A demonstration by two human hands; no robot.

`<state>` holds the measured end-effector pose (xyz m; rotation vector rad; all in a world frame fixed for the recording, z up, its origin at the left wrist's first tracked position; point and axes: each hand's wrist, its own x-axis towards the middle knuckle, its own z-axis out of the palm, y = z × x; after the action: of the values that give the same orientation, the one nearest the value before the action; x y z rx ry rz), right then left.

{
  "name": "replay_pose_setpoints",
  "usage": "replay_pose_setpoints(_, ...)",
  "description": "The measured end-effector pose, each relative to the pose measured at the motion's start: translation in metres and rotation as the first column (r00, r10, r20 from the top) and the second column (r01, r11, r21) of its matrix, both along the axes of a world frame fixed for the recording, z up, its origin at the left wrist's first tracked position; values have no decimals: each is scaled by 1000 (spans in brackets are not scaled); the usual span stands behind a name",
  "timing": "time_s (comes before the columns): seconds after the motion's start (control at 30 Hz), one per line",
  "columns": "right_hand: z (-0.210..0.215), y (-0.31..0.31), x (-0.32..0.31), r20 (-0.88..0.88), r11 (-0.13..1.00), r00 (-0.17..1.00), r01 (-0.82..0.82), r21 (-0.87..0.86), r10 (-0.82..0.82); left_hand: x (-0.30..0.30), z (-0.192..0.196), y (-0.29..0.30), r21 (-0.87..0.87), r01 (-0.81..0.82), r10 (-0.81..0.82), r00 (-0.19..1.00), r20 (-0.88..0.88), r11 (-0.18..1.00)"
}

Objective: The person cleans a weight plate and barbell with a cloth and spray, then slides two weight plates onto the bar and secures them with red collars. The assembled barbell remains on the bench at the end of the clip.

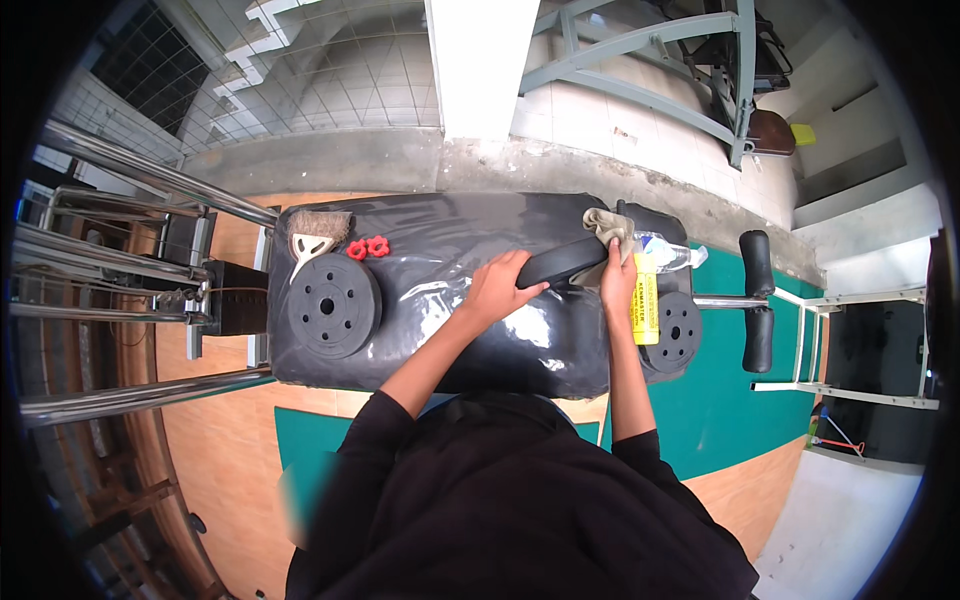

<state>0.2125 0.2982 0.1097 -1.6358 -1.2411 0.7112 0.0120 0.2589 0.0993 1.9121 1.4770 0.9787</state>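
Observation:
Over the black padded bench point(450, 225), a black weight plate point(562, 262) is held up nearly edge-on. My left hand point(495, 287) grips its left end, thumb and fingers closed around the rim. At the plate's right end, my right hand point(617, 285) is closed on a greyish-beige cloth point(606, 226), which touches the plate there. Just right of that hand are a yellow bottle point(645, 298) and a clear plastic bottle point(672, 253). A second weight plate point(340, 322) lies flat on the bench's left end, and a third plate point(690, 338) lies at the right, partly behind the yellow bottle.
Beside the left plate are a white-handled brush point(312, 245) and red star-shaped knobs point(367, 247). Chrome rails point(150, 395) of a machine stand at the left. Black foam rollers point(757, 300) project at the right above a green mat point(700, 420). A concrete ledge point(330, 165) runs behind.

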Motion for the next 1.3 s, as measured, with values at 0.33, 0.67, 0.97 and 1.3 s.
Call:
replay_pose_setpoints(0.33,11,-36,-24,354,919,893,-355,168,280,-9,23,12,-49,69,-79,966,-245,996)
replay_pose_setpoints(0.67,-7,8,1,144,991,984,-113,70,102,-6,-27,20,-150,22,-23,1000,-7,988)
replay_pose_setpoints(0.97,26,-33,-59,580,846,715,-527,79,390,2,-2,4,-120,-66,66,998,-7,991)
replay_pose_setpoints(1.3,-79,30,-35,-60,865,938,-339,-369,342,-59,-48,-24,-546,-167,375,879,294,821)
